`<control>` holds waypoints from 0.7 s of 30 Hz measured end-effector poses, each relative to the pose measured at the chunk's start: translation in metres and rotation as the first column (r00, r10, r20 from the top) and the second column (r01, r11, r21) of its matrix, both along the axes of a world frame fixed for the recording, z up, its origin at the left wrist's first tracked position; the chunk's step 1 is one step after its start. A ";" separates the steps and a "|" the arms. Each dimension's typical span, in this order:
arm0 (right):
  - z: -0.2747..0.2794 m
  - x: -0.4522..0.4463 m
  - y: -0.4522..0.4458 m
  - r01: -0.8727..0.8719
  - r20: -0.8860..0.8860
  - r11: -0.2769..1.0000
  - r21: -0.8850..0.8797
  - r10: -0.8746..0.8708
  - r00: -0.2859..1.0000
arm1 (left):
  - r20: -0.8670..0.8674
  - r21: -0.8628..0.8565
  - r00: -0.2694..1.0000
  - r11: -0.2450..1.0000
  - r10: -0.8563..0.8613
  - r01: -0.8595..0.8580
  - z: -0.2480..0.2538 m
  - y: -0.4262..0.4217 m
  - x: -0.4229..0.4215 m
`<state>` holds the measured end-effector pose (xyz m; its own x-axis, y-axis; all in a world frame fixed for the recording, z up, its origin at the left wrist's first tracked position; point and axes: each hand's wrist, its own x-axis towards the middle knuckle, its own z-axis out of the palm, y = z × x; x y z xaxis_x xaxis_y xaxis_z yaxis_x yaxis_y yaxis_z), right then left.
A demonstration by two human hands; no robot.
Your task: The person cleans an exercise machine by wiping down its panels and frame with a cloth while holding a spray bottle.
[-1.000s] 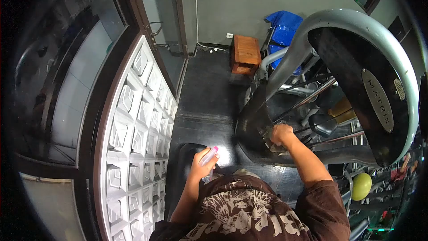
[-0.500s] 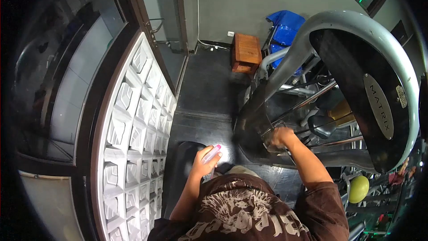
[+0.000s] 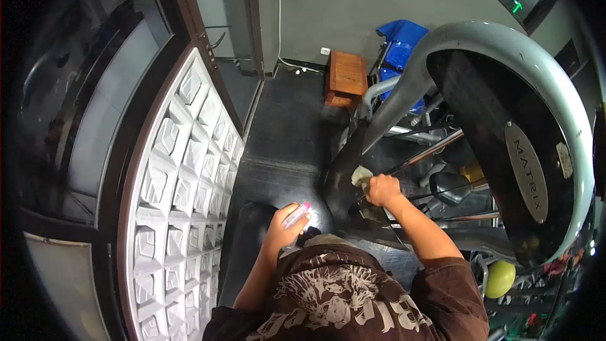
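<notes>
My left hand is wrapped round a small clear bottle with a pink cap, held in front of my body above the black padded seat. My right hand reaches forward, its fingers closed on a pale cloth. The cloth lies against the dark lower frame of a gym machine, and part of it shows below the hand. Above and to the right rises the machine's grey curved tube, with a black panel marked MATRIX.
A wooden stool stands by the far wall, beside a blue folding chair. On the left is a white lattice panel next to a dark-framed door. A yellow-green ball is at the right. Metal rods run through the machine.
My right hand has moved slightly left and forward along the machine's frame, and the cloth now shows more clearly. My left hand still holds the bottle. The view has shifted a little.
</notes>
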<state>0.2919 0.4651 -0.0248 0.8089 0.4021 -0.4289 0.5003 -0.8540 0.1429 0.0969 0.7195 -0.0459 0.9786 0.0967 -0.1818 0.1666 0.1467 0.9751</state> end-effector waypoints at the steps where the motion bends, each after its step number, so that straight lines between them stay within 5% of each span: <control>1: 0.010 -0.007 0.003 0.022 -0.080 0.998 -0.065 -0.028 0.996 | -0.007 0.009 1.000 1.000 0.017 -0.017 0.000 0.000 0.003; 6: 0.012 -0.012 0.004 -0.248 -0.419 0.914 -0.322 0.097 0.903 | -0.020 0.041 0.998 0.997 0.063 -0.062 -0.013 -0.003 0.003; 12: 0.018 0.038 0.042 -0.018 -0.051 0.997 0.071 0.022 0.998 | -0.023 0.039 0.997 0.997 0.067 -0.066 -0.020 -0.027 0.018; 16: 0.015 0.037 0.042 -0.036 -0.187 0.987 -0.158 0.006 0.982 | -0.041 0.041 0.998 0.998 0.041 -0.040 -0.014 -0.034 0.019; 21: -0.003 0.008 0.027 -0.391 -0.457 0.832 -0.394 0.192 0.869 | -0.027 0.054 0.998 0.997 0.063 -0.062 -0.022 -0.029 0.021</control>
